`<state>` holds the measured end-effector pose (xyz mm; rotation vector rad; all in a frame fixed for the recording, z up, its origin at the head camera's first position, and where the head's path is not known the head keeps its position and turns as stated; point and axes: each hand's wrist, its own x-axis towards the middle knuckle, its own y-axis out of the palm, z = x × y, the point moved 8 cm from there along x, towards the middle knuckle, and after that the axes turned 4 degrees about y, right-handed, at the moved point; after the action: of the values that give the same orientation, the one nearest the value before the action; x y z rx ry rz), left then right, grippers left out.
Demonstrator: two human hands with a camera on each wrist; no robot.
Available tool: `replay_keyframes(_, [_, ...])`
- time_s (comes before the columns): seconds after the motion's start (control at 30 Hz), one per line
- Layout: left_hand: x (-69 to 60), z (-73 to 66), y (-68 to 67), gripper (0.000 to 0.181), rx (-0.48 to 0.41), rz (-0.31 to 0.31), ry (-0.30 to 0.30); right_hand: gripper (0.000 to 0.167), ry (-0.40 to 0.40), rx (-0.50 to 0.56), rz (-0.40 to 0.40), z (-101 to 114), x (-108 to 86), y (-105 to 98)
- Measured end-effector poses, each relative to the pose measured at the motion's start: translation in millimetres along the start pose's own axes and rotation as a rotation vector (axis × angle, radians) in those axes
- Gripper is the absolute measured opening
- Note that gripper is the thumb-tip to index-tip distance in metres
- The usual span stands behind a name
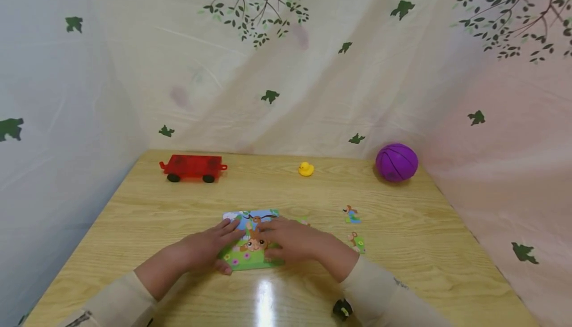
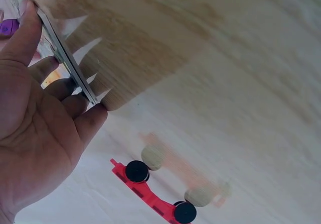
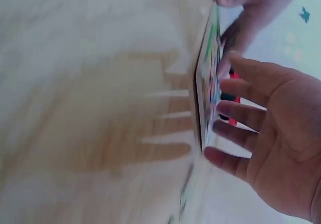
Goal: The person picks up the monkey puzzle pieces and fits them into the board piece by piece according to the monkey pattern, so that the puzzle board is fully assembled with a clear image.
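Note:
A flat jigsaw puzzle with a cartoon monkey on grass lies on the table under both hands. My left hand rests on its left side, fingers stretched over the picture and thumb by the near left corner. Over the right side spreads my right hand, its fingertips at the picture and partly covering it. The right wrist view shows these fingers extended and spread along the board's edge. Right of the board lie two loose puzzle pieces, an upper piece and a lower piece; another piece is mostly hidden behind the right hand.
Along the back of the table stand a red toy wagon, a yellow rubber duck and a purple ball. A small dark object is beside the right sleeve. Leaf-printed cloth hangs behind and at the sides.

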<state>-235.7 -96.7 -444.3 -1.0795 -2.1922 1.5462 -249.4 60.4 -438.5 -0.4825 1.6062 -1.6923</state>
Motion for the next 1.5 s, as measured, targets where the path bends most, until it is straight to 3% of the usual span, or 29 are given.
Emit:
replay_keyframes(0.1, [1.2,0.6,0.9,0.091,-0.004,0.008,-0.017,0.048,0.041,0.044,-0.054,-17.5,-8.5,-12.6])
replay_keyframes(0.33, [2.2,-0.1,0.2,0.091,0.0,0.015,-0.037,0.047,0.259,0.096,-0.11,-85.5,-43.3,-34.1])
replay_keyframes(0.53, [3.5,1.3,1.3,0.091,0.001,0.019,-0.037,0.045,0.448,0.062,-0.037,-148.5,-77.4,-22.7])
replay_keyframes(0.67, [3.3,1.7,1.3,0.091,0.007,0.013,-0.035,0.045,0.487,0.063,-0.006,-174.0,-89.8,-10.1])
replay_keyframes(0.9, [2.3,1.3,-2.0,0.095,0.009,-0.009,-0.036,0.036,0.438,0.036,-0.093,-182.1,-87.3,-10.8])
replay_keyframes(1.2, [3.0,4.1,-4.4,0.103,0.052,-0.069,0.01,0.02,0.411,0.02,-0.139,-180.4,-85.1,-14.2])
replay_keyframes(1.5, [3.1,18.6,-0.5,0.116,0.029,-0.059,-0.098,0.024,0.387,0.021,-0.188,-175.5,-82.3,-18.8])
